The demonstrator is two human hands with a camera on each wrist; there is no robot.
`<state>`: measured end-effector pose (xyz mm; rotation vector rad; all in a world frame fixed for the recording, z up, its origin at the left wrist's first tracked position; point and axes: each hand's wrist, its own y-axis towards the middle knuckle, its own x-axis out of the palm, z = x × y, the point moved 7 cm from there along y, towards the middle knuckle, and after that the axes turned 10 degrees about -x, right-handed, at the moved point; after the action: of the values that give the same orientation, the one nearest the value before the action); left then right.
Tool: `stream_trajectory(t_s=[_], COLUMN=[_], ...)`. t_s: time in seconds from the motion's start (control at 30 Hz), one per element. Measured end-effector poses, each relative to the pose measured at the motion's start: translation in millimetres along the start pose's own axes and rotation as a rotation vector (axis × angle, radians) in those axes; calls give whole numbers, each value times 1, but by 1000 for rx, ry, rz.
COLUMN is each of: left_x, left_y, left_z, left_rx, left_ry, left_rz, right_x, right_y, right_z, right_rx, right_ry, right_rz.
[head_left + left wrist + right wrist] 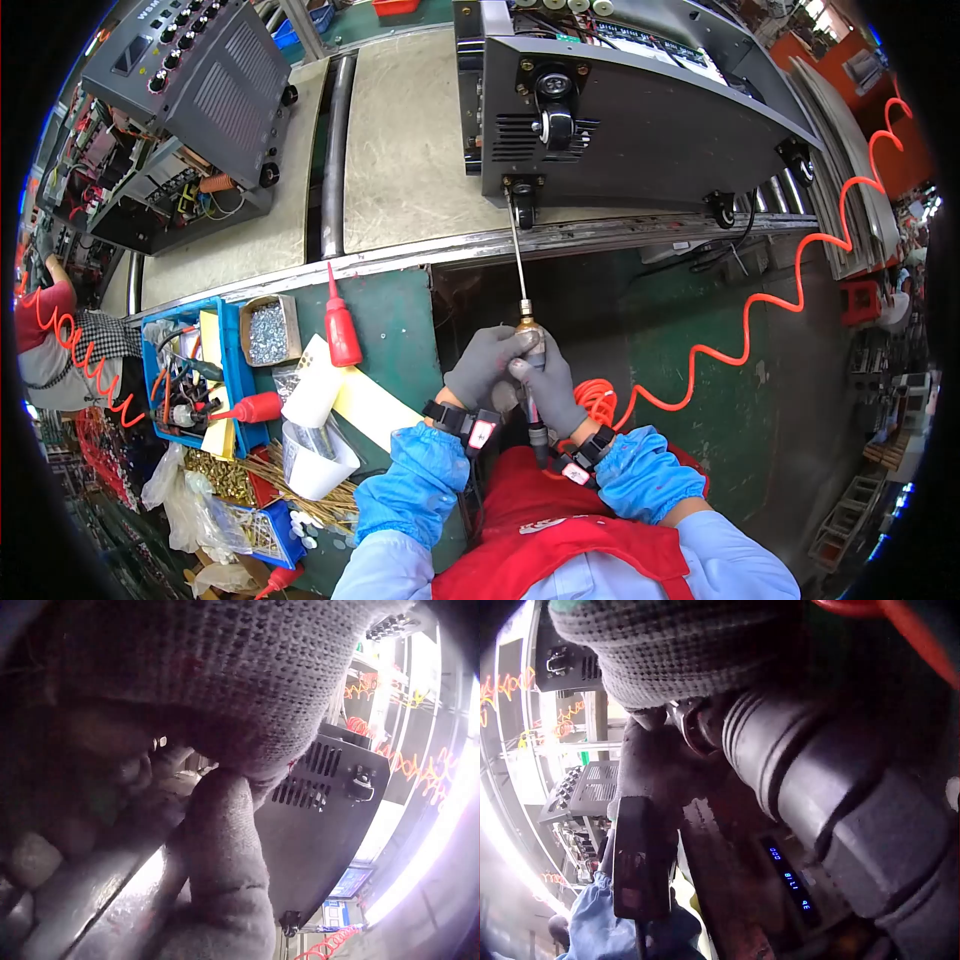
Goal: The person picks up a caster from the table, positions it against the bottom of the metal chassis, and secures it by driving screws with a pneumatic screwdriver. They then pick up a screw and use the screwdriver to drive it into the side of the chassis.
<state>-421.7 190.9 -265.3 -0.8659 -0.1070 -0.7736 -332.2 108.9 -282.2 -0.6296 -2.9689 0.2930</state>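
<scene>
Both gloved hands hold an air screwdriver (pixel 538 437) in front of the red apron. My left hand (pixel 482 366) grips its front end near the brass collar, thumb along the top. Just beside it, my right hand (pixel 552 388) wraps the body. A long thin bit (pixel 519 262) reaches forward, its tip at the mounting plate of a black caster (pixel 522 205) on the dark grey machine cabinet (pixel 640 135). In the left wrist view, gloved fingers (pixel 225 847) curl close to the tool. The right wrist view shows the tool's ribbed rear end (pixel 795 765) below the glove.
An orange coiled air hose (pixel 740 350) runs off to the right. At left, a bench holds a red squeeze bottle (pixel 342 330), a box of screws (pixel 268 333) and a blue bin (pixel 240 375). Another cabinet (pixel 215 100) stands on the roller conveyor; a person (pixel 62 325) works beyond it.
</scene>
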Motion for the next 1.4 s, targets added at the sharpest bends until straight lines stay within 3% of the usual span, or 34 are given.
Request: stream_trajectory(t_s=[0.47,1.4], left_x=[-19,-22], left_y=[3,6], left_z=[-7,-1], left_rx=[-11,14], left_ry=[-225,-290], left_rz=[11,-2], right_x=[22,26], right_y=[-2,7], right_z=[2,-12], right_rx=[118,47], right_ry=[6,-93], right_rz=[27,50])
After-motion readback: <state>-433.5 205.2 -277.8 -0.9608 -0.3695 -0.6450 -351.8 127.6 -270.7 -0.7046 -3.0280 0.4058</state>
